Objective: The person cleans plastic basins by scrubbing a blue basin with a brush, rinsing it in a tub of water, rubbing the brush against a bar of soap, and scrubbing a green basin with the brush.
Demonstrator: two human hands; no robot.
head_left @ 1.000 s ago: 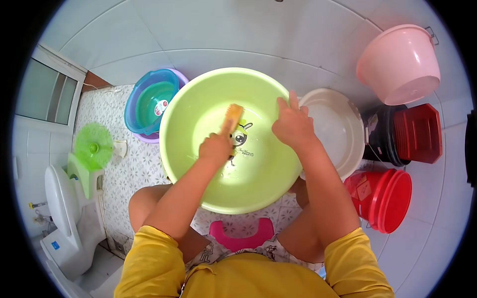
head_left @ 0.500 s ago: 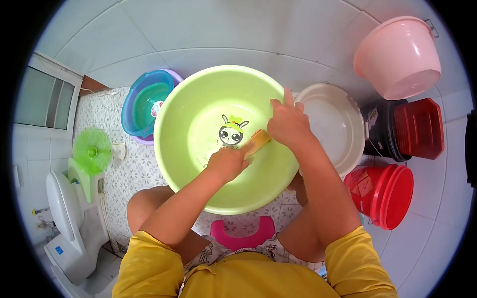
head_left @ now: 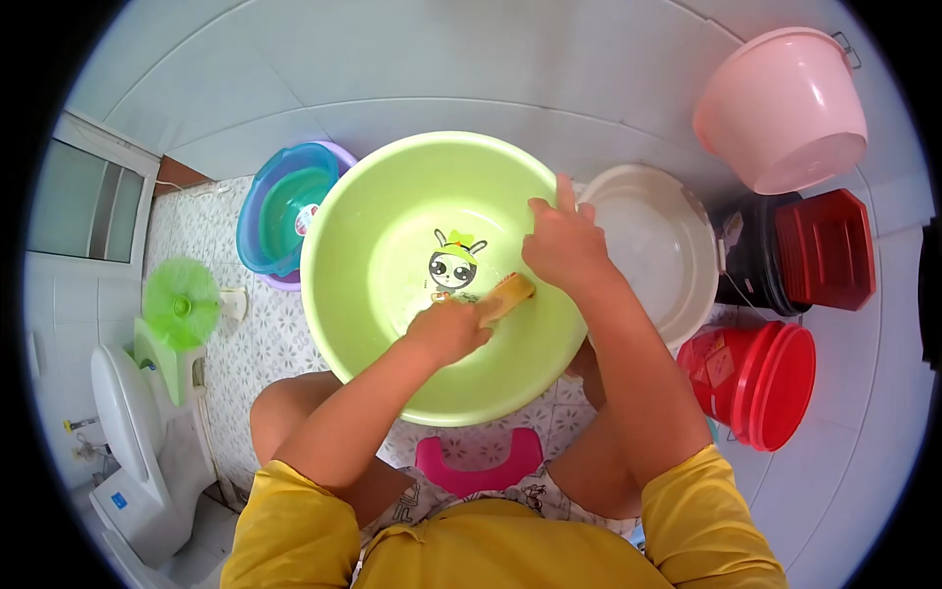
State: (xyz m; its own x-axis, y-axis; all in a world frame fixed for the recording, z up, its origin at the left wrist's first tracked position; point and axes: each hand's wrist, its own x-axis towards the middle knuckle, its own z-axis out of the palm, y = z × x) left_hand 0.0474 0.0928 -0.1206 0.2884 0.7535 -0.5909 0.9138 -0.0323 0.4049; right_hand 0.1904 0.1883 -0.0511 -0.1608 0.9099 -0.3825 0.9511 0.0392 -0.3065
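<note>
A large light-green basin (head_left: pixel 392 187) with a cartoon rabbit printed on its floor is tilted in front of me, between my legs. My left hand (head_left: pixel 446 332) is inside it, closed around one end of a yellowish scrubbing brush (head_left: pixel 507 297). The brush lies against the lower right of the basin's inside, just below the rabbit picture; its bristles are hidden. My right hand (head_left: pixel 566 243) holds the basin's right rim, some fingers over the edge and the thumb on the inner side.
Nested blue and purple basins (head_left: pixel 280 211) stand at left, a whitish basin (head_left: pixel 653 250) at right. Further right are red buckets (head_left: pixel 736 378), a black bucket (head_left: pixel 760 255), a dark-red container (head_left: pixel 829 250) and a hanging pink bucket (head_left: pixel 785 113). A toilet (head_left: pixel 128 402) and green round brush (head_left: pixel 182 304) are left; a pink stool (head_left: pixel 481 466) is below me.
My left hand and the brush have moved slightly down the basin's inside. My right hand stays on the rim; the whole view has shifted a little.
</note>
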